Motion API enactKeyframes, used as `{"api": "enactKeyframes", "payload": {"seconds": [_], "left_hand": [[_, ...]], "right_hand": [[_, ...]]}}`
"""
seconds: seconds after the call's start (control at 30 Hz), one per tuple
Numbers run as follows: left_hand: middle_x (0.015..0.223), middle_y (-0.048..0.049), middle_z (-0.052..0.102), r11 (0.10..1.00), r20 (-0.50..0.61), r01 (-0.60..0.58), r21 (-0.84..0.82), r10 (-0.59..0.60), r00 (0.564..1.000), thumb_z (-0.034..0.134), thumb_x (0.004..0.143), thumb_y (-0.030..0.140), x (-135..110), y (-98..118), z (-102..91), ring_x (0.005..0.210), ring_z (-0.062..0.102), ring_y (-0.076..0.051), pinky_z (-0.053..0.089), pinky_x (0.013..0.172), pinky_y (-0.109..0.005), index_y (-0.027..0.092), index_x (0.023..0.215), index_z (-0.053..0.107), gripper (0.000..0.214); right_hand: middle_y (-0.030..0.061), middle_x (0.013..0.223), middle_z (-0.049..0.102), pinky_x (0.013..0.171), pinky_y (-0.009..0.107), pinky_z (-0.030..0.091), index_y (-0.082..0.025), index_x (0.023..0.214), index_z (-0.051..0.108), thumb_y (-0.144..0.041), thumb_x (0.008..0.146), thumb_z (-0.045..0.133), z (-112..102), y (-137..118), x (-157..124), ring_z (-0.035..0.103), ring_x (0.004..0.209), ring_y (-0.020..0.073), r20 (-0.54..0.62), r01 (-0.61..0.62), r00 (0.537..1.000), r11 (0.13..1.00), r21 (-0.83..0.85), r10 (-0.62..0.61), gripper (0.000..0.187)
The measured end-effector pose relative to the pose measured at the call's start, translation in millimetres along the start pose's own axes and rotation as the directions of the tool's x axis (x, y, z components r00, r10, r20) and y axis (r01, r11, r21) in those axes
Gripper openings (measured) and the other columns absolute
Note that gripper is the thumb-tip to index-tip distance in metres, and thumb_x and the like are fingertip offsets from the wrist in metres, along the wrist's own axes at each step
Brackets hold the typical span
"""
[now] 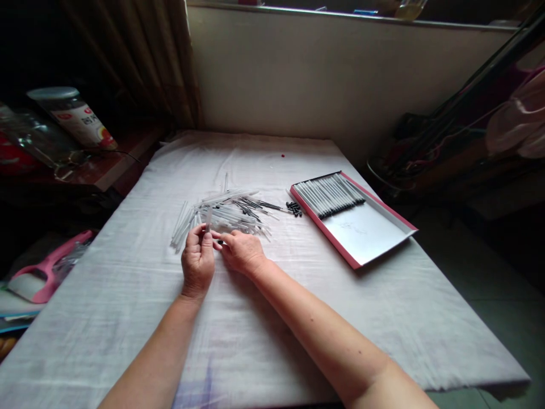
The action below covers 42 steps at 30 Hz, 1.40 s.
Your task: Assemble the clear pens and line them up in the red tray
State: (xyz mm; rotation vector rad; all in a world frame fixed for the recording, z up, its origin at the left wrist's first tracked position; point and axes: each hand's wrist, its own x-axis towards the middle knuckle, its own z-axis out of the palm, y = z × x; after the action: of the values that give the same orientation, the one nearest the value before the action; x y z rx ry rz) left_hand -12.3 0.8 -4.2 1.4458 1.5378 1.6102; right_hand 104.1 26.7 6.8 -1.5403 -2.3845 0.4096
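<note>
My left hand (pixel 198 260) is closed round a clear plastic pen tube (pixel 208 217) and holds it upright. My right hand (pixel 242 251) meets it at the fingertips, pinching something small and dark (pixel 219 242) that I cannot name. Both hands rest on the white cloth just in front of a loose pile of clear tubes and thin dark refills (pixel 225 213). A few small black caps (pixel 294 209) lie to the right of the pile. A shallow pink-edged box lid (pixel 374 238) holds a row of finished pens (pixel 330 195) at its far end.
A white cloth covers the table (pixel 298 318). A plastic jar (pixel 74 116) lies on a dark shelf at left. A pink object (pixel 46 272) sits low at left. A wall runs behind, with clutter at right.
</note>
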Motion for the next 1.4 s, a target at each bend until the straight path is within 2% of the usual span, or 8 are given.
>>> {"api": "enactKeyframes", "payload": {"seconds": [0.17,0.37,0.43,0.53,0.67,0.83,1.17,1.4], "left_hand": [[0.089,-0.0054,0.07,0.983,0.044,-0.084,0.161,0.078,0.996,0.052,0.09,0.036,-4.1,-4.2,0.9,0.071,0.067,-0.014,0.054,0.066,-0.025,0.018,0.111,0.056,0.028],[0.092,-0.0057,0.073,0.911,0.247,-0.326,0.254,0.265,0.932,0.055,0.089,0.031,-14.2,0.4,4.2,0.079,0.071,-0.017,0.056,0.071,-0.026,0.019,0.109,0.061,0.024],[0.095,-0.0058,0.073,0.893,0.292,-0.376,0.248,0.301,0.908,0.054,0.09,0.029,-17.2,0.3,7.5,0.081,0.071,-0.017,0.056,0.073,-0.026,0.019,0.109,0.062,0.023],[0.095,-0.0059,0.073,0.869,0.353,-0.433,0.239,0.338,0.873,0.052,0.091,0.025,-18.4,1.2,15.8,0.085,0.07,-0.017,0.056,0.077,-0.027,0.02,0.107,0.064,0.021],[0.097,-0.0058,0.073,0.848,0.44,-0.491,0.2,0.37,0.818,0.051,0.091,0.023,-7.5,9.2,35.0,0.09,0.069,-0.017,0.054,0.081,-0.027,0.021,0.106,0.066,0.022],[0.094,-0.0053,0.073,0.828,0.433,-0.508,0.237,0.378,0.819,0.051,0.092,0.025,12.8,15.9,68.4,0.085,0.069,-0.016,0.054,0.076,-0.024,0.022,0.108,0.068,0.023],[0.093,-0.0058,0.072,0.829,0.433,-0.517,0.212,0.395,0.811,0.05,0.092,0.022,11.2,7.9,81.5,0.083,0.068,-0.016,0.054,0.076,-0.025,0.021,0.11,0.066,0.025],[0.092,-0.005,0.071,0.864,0.477,-0.478,0.157,0.357,0.803,0.052,0.091,0.02,14.8,10.1,81.8,0.083,0.068,-0.015,0.054,0.073,-0.024,0.023,0.11,0.067,0.025]], "right_hand": [[0.0061,0.095,0.068,0.065,0.027,0.045,-0.025,0.101,0.068,-0.038,0.092,0.048,7.8,1.8,-4.5,0.063,0.077,0.0185,-0.064,-0.025,0.997,0.996,0.083,0.03,0.026],[0.0043,0.08,0.067,0.068,0.027,0.045,-0.019,0.085,0.066,-0.02,0.08,0.057,2.4,43.0,-39.7,0.059,0.071,0.0155,-0.23,0.037,0.967,0.835,0.548,0.108,0.011],[0.0031,0.08,0.067,0.064,0.026,0.045,-0.019,0.088,0.067,-0.024,0.078,0.059,-6.2,63.9,-49.1,0.058,0.068,0.0144,-0.194,-0.013,0.952,0.668,0.744,0.235,0.014],[0.0008,0.074,0.065,0.049,0.021,0.036,-0.019,0.088,0.068,-0.031,0.072,0.068,-24.4,91.6,-53.6,0.052,0.056,0.0099,0.001,-0.115,0.923,0.275,0.955,0.384,0.02],[-0.0014,0.068,0.06,0.041,0.015,0.025,-0.017,0.084,0.069,-0.036,0.062,0.08,-45.8,116.7,-45.3,0.044,0.049,0.0044,0.167,-0.102,0.923,-0.197,0.975,0.347,0.032],[-0.0032,0.065,0.058,0.043,0.013,0.032,-0.017,0.084,0.067,-0.029,0.062,0.084,-52.0,135.6,-37.1,0.045,0.049,0.0033,0.171,-0.037,0.957,-0.487,0.873,0.234,0.029],[-0.0039,0.065,0.059,0.043,0.014,0.033,-0.02,0.083,0.06,-0.027,0.065,0.081,-48.7,142.2,-36.0,0.043,0.049,0.0045,0.17,0.027,0.934,-0.536,0.844,0.315,0.028],[-0.0029,0.066,0.056,0.042,0.016,0.027,-0.02,0.077,0.059,-0.023,0.062,0.077,-49.5,137.0,-32.8,0.038,0.049,0.0057,0.179,-0.016,0.914,-0.41,0.912,0.363,0.024]]}}
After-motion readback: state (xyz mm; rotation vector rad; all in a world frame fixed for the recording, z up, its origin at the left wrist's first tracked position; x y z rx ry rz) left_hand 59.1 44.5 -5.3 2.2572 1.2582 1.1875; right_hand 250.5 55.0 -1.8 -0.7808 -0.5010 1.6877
